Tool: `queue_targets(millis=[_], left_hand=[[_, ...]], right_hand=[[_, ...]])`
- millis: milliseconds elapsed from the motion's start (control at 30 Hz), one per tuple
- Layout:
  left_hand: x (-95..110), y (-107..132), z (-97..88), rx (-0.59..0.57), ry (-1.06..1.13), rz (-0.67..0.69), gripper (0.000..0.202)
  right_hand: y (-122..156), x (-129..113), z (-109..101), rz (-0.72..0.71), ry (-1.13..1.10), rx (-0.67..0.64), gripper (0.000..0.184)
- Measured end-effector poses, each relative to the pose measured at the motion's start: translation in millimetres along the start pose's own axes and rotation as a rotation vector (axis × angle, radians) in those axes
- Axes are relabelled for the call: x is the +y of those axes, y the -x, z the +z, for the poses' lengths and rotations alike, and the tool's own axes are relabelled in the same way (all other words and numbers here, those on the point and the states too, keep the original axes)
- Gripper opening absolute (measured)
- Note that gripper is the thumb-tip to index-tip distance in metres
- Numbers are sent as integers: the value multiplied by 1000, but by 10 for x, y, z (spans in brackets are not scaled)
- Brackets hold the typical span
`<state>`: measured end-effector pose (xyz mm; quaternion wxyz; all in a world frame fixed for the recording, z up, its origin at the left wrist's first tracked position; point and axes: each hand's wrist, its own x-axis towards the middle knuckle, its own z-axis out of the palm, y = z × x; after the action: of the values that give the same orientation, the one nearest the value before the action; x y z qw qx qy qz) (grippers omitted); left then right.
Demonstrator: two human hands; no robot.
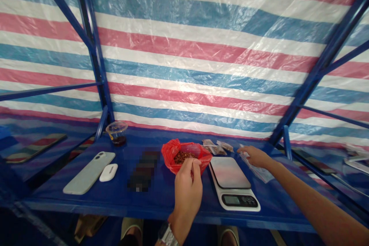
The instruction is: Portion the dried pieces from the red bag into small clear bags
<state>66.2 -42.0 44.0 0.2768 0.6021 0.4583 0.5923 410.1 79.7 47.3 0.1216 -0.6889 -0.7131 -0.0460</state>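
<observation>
A red plastic bag (170,155) stands with its mouth spread, holding reddish-brown dried bits (183,156). At its front rim, my left hand (188,184) has its thumb and fingers pinched together; what they hold, if anything, is hidden. Over on the right, my right hand (255,157) closes its fingertips on the end of some flat clear plastic bags (261,173). Between the two hands lies a white kitchen scale (230,175), its steel plate bare. Small filled clear packets (213,147) rest behind the scale.
On the blue shelf (115,203) to the left are a pale phone (90,173), a white earbud case (108,172), a blurred dark object (144,171) and a clear cup with dark liquid (117,133). Blue metal posts (99,65) and striped sheeting (187,57) stand behind.
</observation>
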Motion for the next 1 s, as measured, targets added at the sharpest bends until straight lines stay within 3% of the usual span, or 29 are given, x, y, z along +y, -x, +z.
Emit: queue_targets(millis=[100,200,300,367,467,567,667,833,900,1000], left_hand=[[27,7,44,-16,17,-8,35],[57,33,103,-69,23,-10,36],[58,89,172,-144,48,1,27],[37,130,211,-188,101,7,37],[-5,154,230,-186,203,-32,71],[-10,117,188,-157,297,-95,69],[39,77,109,-214,421,-150,55],[109,73,1,-239,668,-236,68],[88,71,-17,-261,670,-261,55],[34,55,-31,-263,560,-308,24]], right_hand=[[-13,42,-78,-42,-18,-63,30],[19,-45,-298,-43,-132,34,30],[247,-426,-517,-38,-392,213,35],[501,-820,-570,-98,-592,216,42],[873,-1417,-494,-176,-827,70,38],[1081,-1803,-353,-226,-1052,-94,34],[1133,-1951,-263,-223,-1178,-147,35],[1137,-2042,-214,-22,-1335,-59,46],[1157,-2096,-188,-29,-1342,-78,47],[1189,-2186,-139,-151,-1239,-115,43]])
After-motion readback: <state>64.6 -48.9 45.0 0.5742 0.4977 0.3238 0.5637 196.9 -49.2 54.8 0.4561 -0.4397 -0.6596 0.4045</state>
